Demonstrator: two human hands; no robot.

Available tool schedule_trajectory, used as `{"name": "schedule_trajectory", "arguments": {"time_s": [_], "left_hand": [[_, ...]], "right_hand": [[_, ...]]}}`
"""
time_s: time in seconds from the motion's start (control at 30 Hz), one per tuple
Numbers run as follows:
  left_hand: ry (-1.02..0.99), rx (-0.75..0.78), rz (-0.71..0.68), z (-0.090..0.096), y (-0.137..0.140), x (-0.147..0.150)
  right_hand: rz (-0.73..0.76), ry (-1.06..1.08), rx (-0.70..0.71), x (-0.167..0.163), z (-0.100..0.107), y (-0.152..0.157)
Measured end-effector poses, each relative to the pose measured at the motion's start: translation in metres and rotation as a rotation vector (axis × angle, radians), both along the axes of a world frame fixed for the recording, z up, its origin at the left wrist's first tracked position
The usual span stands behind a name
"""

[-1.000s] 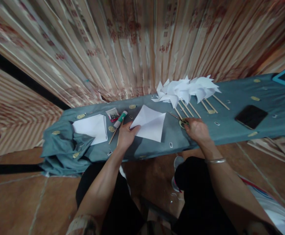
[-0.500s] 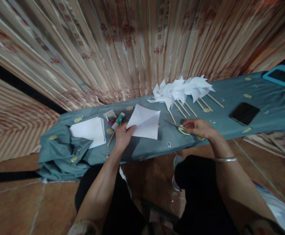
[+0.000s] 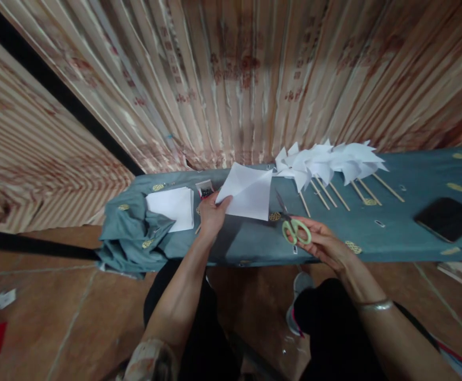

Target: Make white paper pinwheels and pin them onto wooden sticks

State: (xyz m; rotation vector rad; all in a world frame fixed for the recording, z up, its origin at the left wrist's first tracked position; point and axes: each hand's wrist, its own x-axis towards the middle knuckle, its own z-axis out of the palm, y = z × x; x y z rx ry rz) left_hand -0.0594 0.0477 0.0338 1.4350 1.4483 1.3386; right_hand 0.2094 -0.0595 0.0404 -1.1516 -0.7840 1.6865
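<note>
- To the left of the pinwheels (image 3: pixel 330 161): white paper sheet (image 3: pixel 250 196), apparently raised off the cloth-covered tabletop (image 3: pixel 250 246), with a shadow beneath.
- Pinching its left corner in the left grip (image 3: pixel 214 214), thumb on top, fingers hidden underneath.
- Likely very light and limp, perhaps a little stiffer along the slanting crease; apt to droop at the free corners, crumple under a hard squeeze and tear under a tug.
- Best taken flat between thumb and fingers, close to a corner, with only gentle pressure.
- On the near side of the pinwheels, by their left end: scissors (image 3: pixel 294 228), curled into the right grip (image 3: pixel 326 243) by the green handle, pointing away from the body.
- Hard to tell open blades from closed ones, or exactly how many fingers inside the loops.
- Probably stiff and fairly light, with a smooth handle; best held by the loops, clear of the blades.
- Well left of the pinwheels: paper stack (image 3: pixel 171 206), probably slippery between sheets.
</note>
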Motion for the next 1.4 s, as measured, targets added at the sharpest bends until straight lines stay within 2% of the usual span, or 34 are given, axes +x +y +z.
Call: {"name": "schedule_trajectory", "arguments": {"time_s": [0.17,0.3,0.4,0.53,0.8,1.4], "left_hand": [[-0.105,-0.007,0.028,0.008,0.002,-0.009],[-0.146,0.039,0.029,0.013,0.004,-0.014],[-0.178,0.009,0.043,0.013,0.004,-0.015],[-0.236,-0.039,0.035,0.012,0.003,-0.015],[-0.3,-0.066,-0.034,0.001,0.005,-0.007],[-0.214,-0.083,-0.062,-0.007,0.006,-0.006]], "right_hand": [[0.044,-0.028,-0.037,-0.022,-0.001,0.001],[0.106,-0.203,0.067,-0.028,0.001,0.0],[0.217,-0.349,0.137,-0.029,0.002,0.001],[0.31,-0.398,0.192,-0.029,0.003,0.003],[0.325,-0.394,0.18,-0.03,0.003,0.004],[0.351,-0.48,0.215,-0.025,0.003,0.005]]}}
